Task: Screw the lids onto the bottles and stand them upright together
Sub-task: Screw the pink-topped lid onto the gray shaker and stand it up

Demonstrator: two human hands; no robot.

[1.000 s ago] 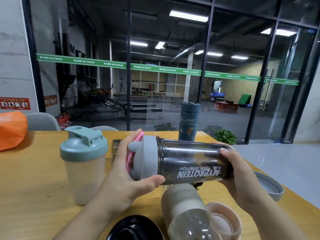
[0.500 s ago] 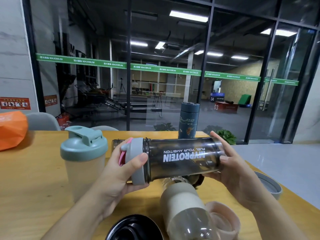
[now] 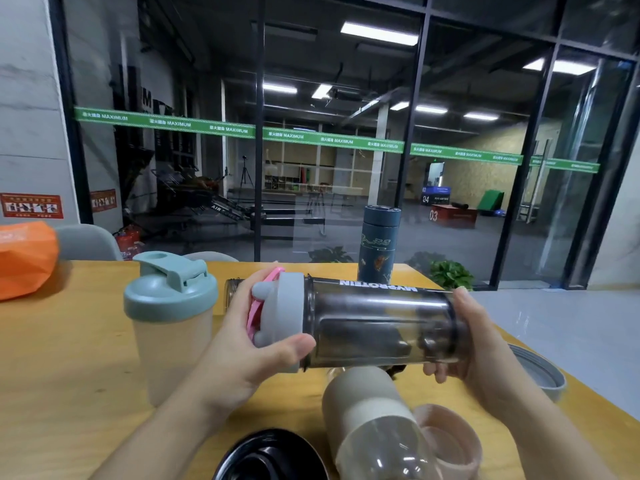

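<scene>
I hold a smoky dark shaker bottle [image 3: 377,327] sideways above the wooden table [image 3: 62,358]. My left hand [image 3: 249,341] grips its grey lid [image 3: 282,317], which has a pink loop. My right hand [image 3: 474,344] wraps round the bottle's base. A cream shaker with a teal lid [image 3: 169,317] stands upright at the left. A clear bottle with a beige sleeve [image 3: 374,420] lies on its side in front of me. Beside it rest a pink lid [image 3: 453,441], a black lid [image 3: 270,459] and a grey lid [image 3: 540,372]. Another clear bottle [image 3: 232,296] lies partly hidden behind my left hand.
A dark blue flask [image 3: 379,244] stands upright at the table's far edge. An orange bag [image 3: 24,258] sits at the far left. The table's right edge runs diagonally past the grey lid. Glass walls and chair backs lie beyond the table.
The dark bottle has turned about its long axis, its lettering rolling from the front up to the top. Both hands shifted their grips and kept hold.
</scene>
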